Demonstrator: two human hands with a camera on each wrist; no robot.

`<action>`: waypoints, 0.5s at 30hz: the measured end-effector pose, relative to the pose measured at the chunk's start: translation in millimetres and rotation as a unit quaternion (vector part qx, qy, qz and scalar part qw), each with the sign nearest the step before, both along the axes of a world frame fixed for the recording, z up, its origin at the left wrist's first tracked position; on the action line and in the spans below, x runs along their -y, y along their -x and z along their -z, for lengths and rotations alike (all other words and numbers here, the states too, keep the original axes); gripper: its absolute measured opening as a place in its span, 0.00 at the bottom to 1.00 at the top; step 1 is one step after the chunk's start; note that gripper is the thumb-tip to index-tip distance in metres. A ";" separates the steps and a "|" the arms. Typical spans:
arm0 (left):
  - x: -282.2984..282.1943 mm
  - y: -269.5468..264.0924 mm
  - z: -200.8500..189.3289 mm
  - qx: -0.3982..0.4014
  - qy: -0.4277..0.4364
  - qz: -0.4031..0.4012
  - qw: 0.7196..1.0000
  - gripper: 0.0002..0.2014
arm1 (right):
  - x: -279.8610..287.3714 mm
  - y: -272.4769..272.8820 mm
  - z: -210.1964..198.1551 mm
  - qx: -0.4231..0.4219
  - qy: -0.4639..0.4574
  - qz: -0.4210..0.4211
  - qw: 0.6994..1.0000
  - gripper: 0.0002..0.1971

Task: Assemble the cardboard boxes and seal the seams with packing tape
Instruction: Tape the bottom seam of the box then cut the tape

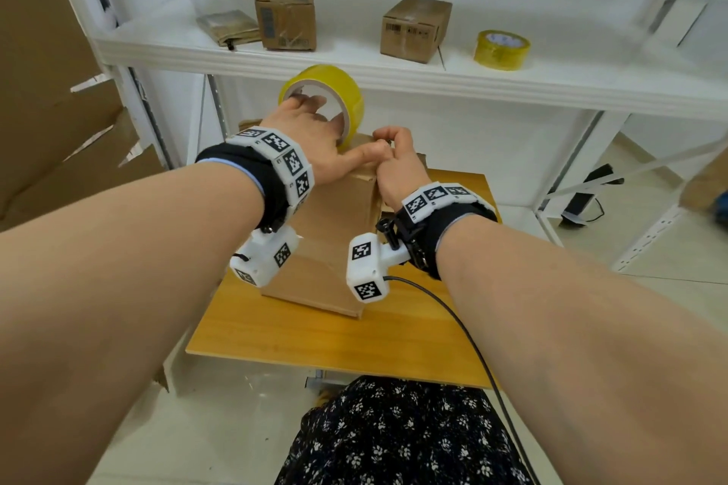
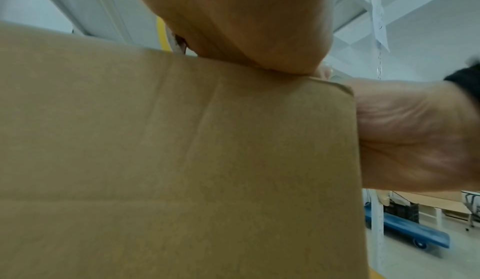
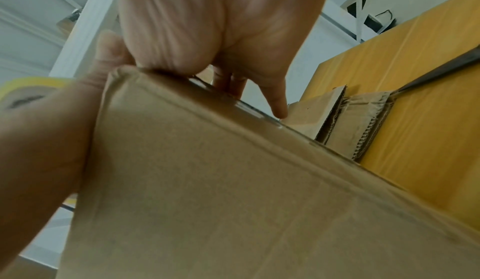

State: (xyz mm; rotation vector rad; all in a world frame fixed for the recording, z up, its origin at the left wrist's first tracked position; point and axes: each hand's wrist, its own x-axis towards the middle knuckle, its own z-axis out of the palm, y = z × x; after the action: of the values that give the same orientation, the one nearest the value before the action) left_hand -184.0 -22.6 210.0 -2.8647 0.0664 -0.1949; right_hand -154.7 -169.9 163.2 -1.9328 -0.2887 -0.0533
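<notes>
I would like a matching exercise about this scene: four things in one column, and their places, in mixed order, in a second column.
Things:
1. tape roll with a white label
2. plain yellow tape roll
3. cardboard box being sealed
4. flattened brown packet

Places:
A. on the wooden table
B. right end of the white shelf
C. held by the left hand
D. shelf, left of the two small boxes

Pairs: 1-B, 2-C, 3-A, 4-D

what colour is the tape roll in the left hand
Translucent yellow packing tape roll, with a pale inner core; the head view shows it best.
</notes>
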 end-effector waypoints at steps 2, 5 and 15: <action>-6.6 2.2 -2.6 -0.009 -0.015 -0.006 1.000 0.54 | -0.5 -0.9 1.3 0.010 0.010 0.003 1.000 0.11; -24.3 4.0 -4.4 -0.016 -0.047 -0.014 0.999 0.54 | -0.4 -0.9 2.3 0.023 0.023 0.003 0.999 0.11; -24.5 13.2 -2.7 -0.003 -0.046 -0.025 0.999 0.46 | -6.5 1.1 -50.3 -0.120 -0.003 0.032 0.992 0.18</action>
State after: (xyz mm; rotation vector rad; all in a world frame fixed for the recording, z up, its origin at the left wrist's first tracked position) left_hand -197.2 2.0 212.7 -2.7724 0.0043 -0.1682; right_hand -155.8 -163.4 213.5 -1.9201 -0.0668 0.1355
